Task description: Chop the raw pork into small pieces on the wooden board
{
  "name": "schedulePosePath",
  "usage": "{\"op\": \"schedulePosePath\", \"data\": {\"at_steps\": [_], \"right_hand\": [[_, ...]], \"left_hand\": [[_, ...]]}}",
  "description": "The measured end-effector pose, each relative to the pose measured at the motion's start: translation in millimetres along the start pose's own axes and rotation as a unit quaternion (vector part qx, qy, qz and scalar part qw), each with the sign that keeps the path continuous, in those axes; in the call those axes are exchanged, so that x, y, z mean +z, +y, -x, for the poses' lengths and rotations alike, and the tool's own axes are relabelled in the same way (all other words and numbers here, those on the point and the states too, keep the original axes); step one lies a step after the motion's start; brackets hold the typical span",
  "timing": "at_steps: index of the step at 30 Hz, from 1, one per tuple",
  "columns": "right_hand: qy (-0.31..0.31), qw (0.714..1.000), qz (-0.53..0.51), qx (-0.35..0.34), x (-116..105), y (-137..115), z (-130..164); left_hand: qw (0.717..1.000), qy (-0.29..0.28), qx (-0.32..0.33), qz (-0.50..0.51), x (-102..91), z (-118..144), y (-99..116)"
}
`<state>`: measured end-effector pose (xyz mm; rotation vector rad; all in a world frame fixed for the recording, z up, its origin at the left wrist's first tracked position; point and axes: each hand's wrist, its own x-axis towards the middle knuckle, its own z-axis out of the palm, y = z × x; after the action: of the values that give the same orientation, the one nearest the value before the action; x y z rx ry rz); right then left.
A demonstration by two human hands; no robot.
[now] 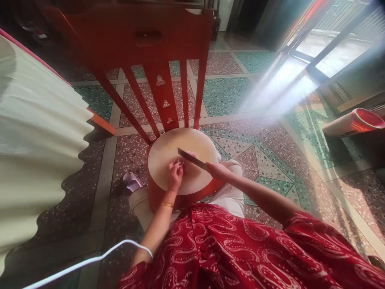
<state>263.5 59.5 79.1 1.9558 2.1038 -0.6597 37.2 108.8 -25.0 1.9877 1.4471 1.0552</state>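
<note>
A round, pale cutting board (162, 148) lies on the seat of a red wooden chair (159, 192) in front of me. My right hand (217, 170) is closed around the handle of a knife (194, 158), whose broad blade points left over the board. My left hand (176, 172) is on the board with its fingers curled onto a small pinkish piece of food, perhaps meat (184, 167), mostly hidden by the fingers. Just beyond the blade sits a small heap of pink cut pieces (191, 154).
The chair's slatted back (161, 92) rises behind the board. On the left hangs a cream pleated cloth (39, 144). A white cable (99, 257) runs by my left arm. At right lies a red-rimmed cylindrical bin (345, 123), near a bright doorway (325, 48).
</note>
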Motion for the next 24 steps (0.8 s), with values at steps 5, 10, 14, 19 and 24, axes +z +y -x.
{"op": "schedulePosePath", "data": {"at_steps": [5,10,14,19,24], "right_hand": [[0.045,0.999,-0.003,-0.015,-14,-21,10],[0.012,0.999,0.023,-0.041,-22,-31,36],[-0.031,0.997,0.051,-0.038,-21,-25,46],[-0.076,0.994,0.069,-0.027,-26,-37,19],[-0.089,0.992,0.044,-0.078,-33,-70,-37]], "left_hand": [[0.999,-0.029,0.000,0.032,-14.4,-2,17],[1.000,0.028,-0.003,-0.010,-9.8,1,14],[0.999,0.042,0.012,-0.025,0.5,3,6],[0.999,0.030,0.039,-0.001,1.6,1,6],[0.997,0.035,0.072,0.012,2.8,-2,5]]}}
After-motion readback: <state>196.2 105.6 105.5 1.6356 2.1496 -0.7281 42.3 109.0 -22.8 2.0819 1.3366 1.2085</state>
